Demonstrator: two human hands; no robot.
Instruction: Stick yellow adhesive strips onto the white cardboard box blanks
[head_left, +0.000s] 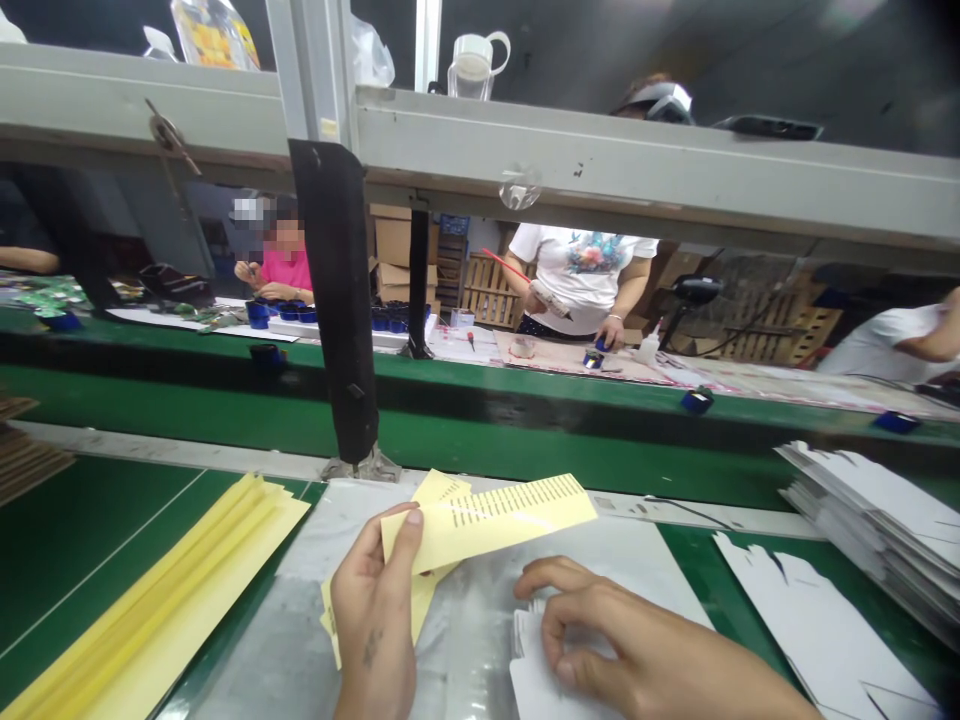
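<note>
The left hand [375,610] pinches a yellow printed slip [487,520] by its near end, thumb on top, above the grey mat [315,600] at the tabletop's near edge. The right hand [637,650] curls onto a white card stack [536,660], seemingly gripping it. Best keep the slip flat and square.
</note>
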